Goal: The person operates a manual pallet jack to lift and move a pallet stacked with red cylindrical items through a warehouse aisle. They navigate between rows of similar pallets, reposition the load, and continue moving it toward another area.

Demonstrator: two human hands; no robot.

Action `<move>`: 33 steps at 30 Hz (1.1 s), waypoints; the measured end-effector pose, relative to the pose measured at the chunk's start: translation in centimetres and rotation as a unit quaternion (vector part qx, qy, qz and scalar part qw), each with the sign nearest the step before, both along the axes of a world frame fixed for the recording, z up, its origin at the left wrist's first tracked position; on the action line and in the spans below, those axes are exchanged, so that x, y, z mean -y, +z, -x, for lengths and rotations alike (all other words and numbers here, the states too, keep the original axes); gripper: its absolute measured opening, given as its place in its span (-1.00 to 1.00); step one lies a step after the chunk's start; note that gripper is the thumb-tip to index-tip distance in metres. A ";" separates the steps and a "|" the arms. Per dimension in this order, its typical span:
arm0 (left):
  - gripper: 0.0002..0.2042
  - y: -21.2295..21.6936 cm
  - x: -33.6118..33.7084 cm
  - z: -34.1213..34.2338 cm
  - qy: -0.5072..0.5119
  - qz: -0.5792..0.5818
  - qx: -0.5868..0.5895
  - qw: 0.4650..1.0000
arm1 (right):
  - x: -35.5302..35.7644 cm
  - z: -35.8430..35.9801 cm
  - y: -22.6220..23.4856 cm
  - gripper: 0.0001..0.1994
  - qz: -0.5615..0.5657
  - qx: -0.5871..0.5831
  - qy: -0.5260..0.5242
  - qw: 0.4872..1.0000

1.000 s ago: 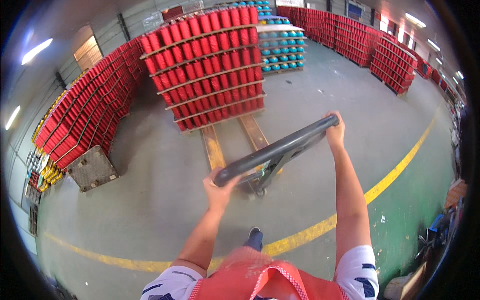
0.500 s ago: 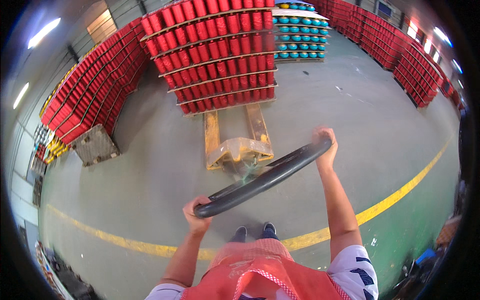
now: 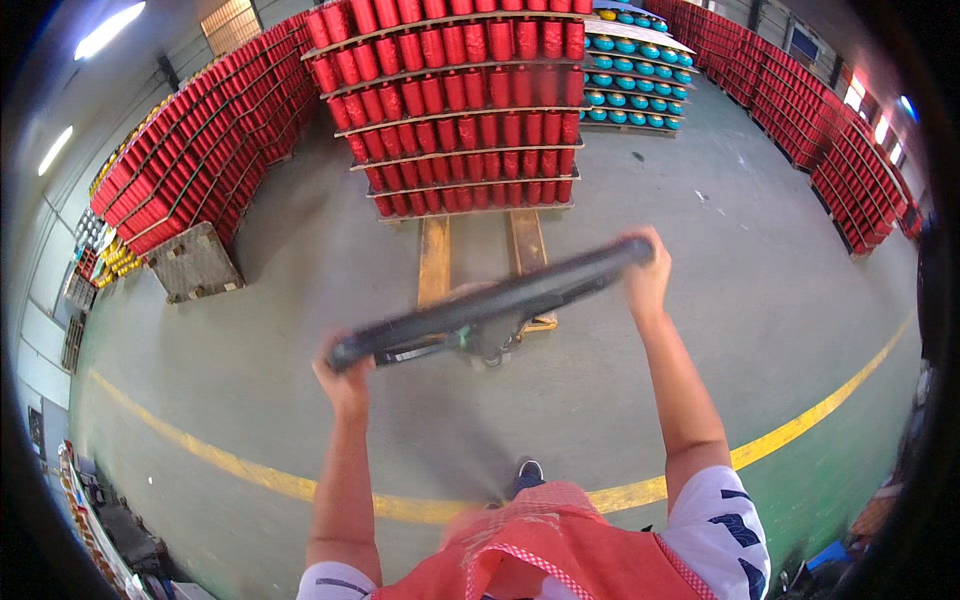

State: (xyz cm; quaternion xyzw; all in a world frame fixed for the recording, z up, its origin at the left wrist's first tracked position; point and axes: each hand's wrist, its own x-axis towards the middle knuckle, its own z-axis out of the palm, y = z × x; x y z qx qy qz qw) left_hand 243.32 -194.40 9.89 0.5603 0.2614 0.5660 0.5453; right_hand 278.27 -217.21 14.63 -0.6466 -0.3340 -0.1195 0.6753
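Head view shows a black handle bar [image 3: 490, 300] with its long axis running from near left up to far right, tilted. Left hand [image 3: 345, 372] is clenched around its lower left end, right hand [image 3: 645, 275] around its upper right end. Beyond the bar, two yellow forks [image 3: 480, 255] point away across the floor [image 3: 250, 330], under a stack of red spools [image 3: 460, 105].

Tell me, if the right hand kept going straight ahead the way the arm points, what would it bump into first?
Probably the stack of red spools loaded on the yellow pallet jack. The right hand grips the black handle; beyond is bare floor first, though depth is hard to judge.
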 end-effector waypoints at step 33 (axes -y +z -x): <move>-0.81 -5.0 -6.8 0.0 0.097 -0.072 0.084 0.989 | -0.6 2.8 -3.9 -0.84 0.048 -0.007 0.027 0.998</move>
